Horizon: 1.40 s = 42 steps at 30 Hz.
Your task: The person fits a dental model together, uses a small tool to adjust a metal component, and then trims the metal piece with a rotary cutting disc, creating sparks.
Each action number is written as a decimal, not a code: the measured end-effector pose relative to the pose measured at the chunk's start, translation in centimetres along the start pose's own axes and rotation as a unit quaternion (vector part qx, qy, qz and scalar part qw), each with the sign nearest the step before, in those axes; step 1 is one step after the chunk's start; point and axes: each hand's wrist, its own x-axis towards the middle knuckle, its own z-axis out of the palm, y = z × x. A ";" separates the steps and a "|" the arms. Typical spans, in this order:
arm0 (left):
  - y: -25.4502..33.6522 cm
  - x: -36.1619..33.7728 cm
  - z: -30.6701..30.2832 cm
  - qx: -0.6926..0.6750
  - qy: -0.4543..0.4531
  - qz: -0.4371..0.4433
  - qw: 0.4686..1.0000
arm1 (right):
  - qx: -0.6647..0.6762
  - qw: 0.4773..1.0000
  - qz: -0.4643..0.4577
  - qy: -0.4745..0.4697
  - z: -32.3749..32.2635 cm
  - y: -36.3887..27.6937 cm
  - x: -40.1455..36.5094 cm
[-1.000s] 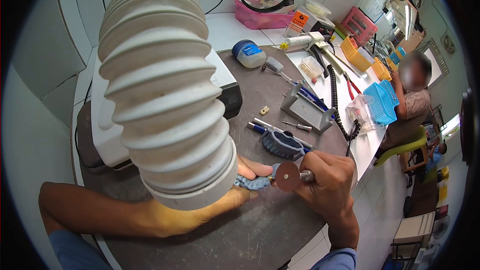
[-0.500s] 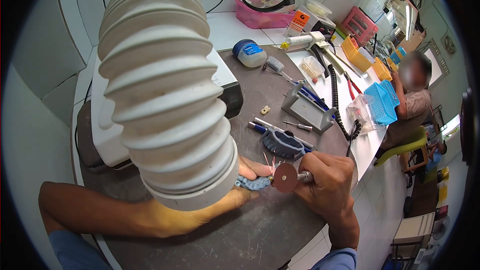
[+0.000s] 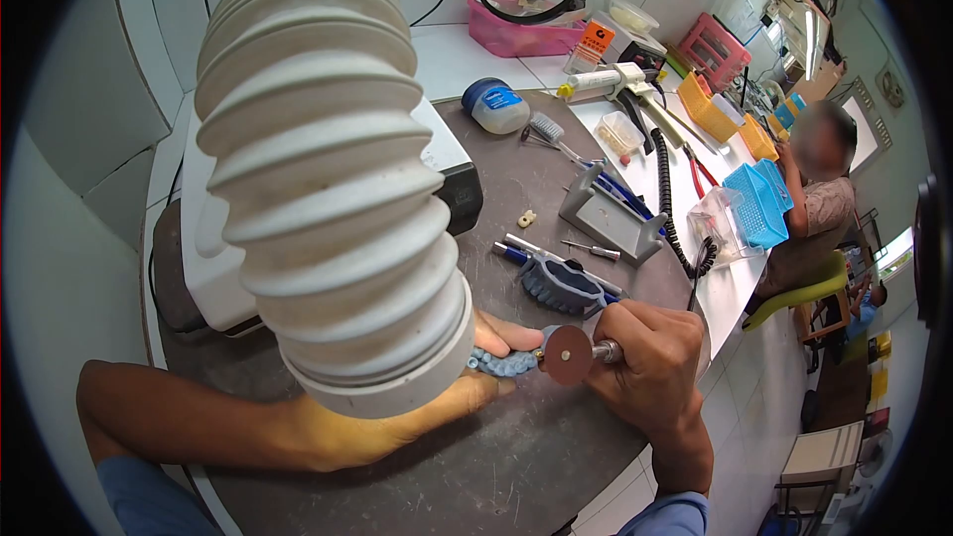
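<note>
Under the mouth of a wide white ribbed hose, my left hand [image 3: 467, 392] is closed on a blue-grey dental model [image 3: 504, 364], with its fingers on both sides of it. The hose hides much of that hand. My right hand [image 3: 645, 362] grips a rotary handpiece [image 3: 606, 350], whose metal nose shows between the fingers. A reddish-brown cutting disc [image 3: 568, 355] sits on its tip, right at the model's right end. A small gold-coloured bit shows there beside the disc. Just beyond the hands lies another blue-grey dental model [image 3: 562, 285], arch-shaped.
The ribbed hose [image 3: 333, 179] fills the left middle. Behind the hands are a grey handpiece stand [image 3: 611, 213], a blue-lidded jar [image 3: 496, 106], a brush [image 3: 546, 127] and a small tooth-coloured piece [image 3: 527, 218]. Blue baskets [image 3: 759, 201] stand at right, near a seated person [image 3: 824, 179].
Thin bright sparks rose beside the disc earlier; now none show. Both hands, the model and the handpiece keep almost the same position.
</note>
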 end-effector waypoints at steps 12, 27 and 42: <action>0.2 0.0 -0.1 0.014 -0.002 0.000 1.000 | 0.002 1.000 0.012 -0.007 0.0 0.0 -0.1; -0.7 -0.2 -0.2 -0.006 0.009 0.010 1.000 | -0.001 1.000 0.005 -0.003 0.1 -0.1 -0.1; -0.9 -0.2 -0.2 0.012 0.008 0.029 0.999 | -0.008 1.000 0.011 -0.010 0.0 0.0 -0.1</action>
